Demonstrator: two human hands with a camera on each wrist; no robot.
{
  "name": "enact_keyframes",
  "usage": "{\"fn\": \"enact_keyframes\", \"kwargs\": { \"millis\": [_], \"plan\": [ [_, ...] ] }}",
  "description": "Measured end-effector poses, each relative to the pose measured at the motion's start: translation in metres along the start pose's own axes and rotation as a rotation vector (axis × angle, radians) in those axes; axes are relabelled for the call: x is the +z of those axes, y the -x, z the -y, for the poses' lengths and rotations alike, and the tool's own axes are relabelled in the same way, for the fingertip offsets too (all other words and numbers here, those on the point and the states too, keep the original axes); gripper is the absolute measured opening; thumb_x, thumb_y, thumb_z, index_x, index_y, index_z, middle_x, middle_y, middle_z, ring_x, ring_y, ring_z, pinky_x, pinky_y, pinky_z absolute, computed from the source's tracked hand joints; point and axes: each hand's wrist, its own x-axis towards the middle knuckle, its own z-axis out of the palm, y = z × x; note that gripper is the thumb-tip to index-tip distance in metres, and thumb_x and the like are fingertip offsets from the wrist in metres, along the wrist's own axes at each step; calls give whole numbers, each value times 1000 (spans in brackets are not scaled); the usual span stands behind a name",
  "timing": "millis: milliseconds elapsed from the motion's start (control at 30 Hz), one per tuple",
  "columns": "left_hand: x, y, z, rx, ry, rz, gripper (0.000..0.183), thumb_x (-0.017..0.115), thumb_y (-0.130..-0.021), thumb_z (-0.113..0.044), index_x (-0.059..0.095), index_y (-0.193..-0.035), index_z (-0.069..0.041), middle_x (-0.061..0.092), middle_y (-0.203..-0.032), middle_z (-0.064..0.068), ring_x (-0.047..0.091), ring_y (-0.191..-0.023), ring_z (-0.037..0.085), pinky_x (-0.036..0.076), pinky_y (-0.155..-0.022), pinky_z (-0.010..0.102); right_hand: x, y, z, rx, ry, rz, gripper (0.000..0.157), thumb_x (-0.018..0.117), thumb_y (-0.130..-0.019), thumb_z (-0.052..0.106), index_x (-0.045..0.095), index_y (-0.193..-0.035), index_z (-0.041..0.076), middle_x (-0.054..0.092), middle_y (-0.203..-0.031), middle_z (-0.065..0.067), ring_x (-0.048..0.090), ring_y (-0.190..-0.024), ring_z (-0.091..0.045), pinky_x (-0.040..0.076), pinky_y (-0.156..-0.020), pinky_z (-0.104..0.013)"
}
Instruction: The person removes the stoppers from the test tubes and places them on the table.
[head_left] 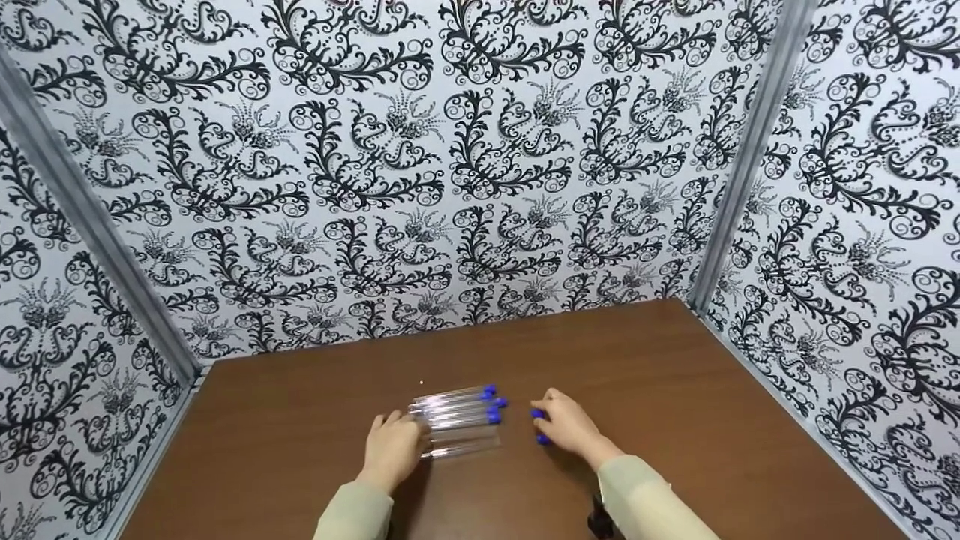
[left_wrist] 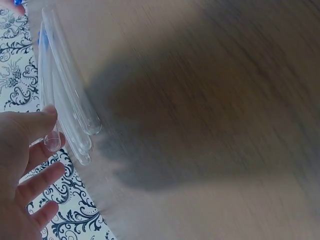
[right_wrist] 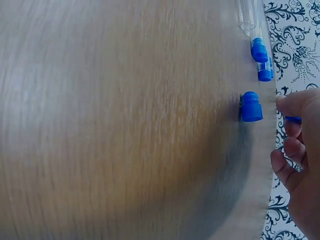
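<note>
Test tubes (head_left: 457,421) lie on the surface (head_left: 622,360) beside the left hand (head_left: 394,446), which pinches one's rounded end, other fingers loose; far tubes are stoppered, near ones open-ended, apparently remaining. The right hand (head_left: 566,421) pinches one blue stopper (right_wrist: 293,120); a loose stopper (right_wrist: 251,107) lies nearer.

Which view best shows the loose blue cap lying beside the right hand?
Right wrist: the loose blue cap is large and unobstructed there. The head view shows it small, by the right hand; the left wrist view doesn't clearly show it.

Several clear tubes (head_left: 454,417) lie side by side, some with blue caps (head_left: 493,415) at three o'clock; a loose cap (right_wrist: 251,111) rests past them, toward four.
</note>
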Motion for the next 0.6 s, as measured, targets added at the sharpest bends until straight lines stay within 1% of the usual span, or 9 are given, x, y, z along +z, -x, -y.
{"fn": "enact_keyframes", "kwargs": {
  "millis": [133,267,333,467,533,600],
  "plan": [
    [1,0,1,9,12,-19,14,79,-73,-20,64,-72,-18,68,-75,-1,58,-78,25,43,-73,46,2,-1,-3,-3,-2,-3,32,67,-87,7,66,-118,-5,53,-93,-2,50,-77,-14,46,-70,-35],
    [3,0,1,0,-5,-8,15,79,-74,-22,64,-72,-18,67,-75,-2,58,-76,24,42,-72,45,2,-1,-3,4,-3,-1,33,67,-87,4,65,-118,-6,56,-95,-4,54,-80,-17,49,-72,-38],
    [3,0,1,-7,-13,3,14,78,-75,-22,65,-72,-18,66,-75,-2,58,-76,24,42,-71,45,1,-1,-4,9,-7,3,33,67,-87,3,65,-119,-5,58,-98,-7,57,-84,-21,50,-75,-41],
    [4,0,1,-16,-9,9,13,78,-75,-22,66,-73,-17,66,-77,-1,58,-78,24,42,-73,46,1,-2,-5,33,-43,13,33,68,-86,3,64,-119,-2,64,-107,-13,62,-97,-31,50,-83,-47],
    [4,0,1,-21,6,8,14,79,-75,-23,66,-74,-17,67,-77,-1,58,-78,24,42,-73,46,1,-2,-6,54,-65,15,29,69,-86,4,65,-114,1,66,-107,-13,63,-98,-32,51,-82,-48],
    [5,0,1,-24,18,14,15,79,-75,-23,65,-74,-17,67,-77,0,58,-78,25,42,-74,47,1,-2,-7,79,-74,20,22,70,-85,6,64,-107,6,66,-102,-9,64,-91,-28,52,-76,-45]
  ]
}}
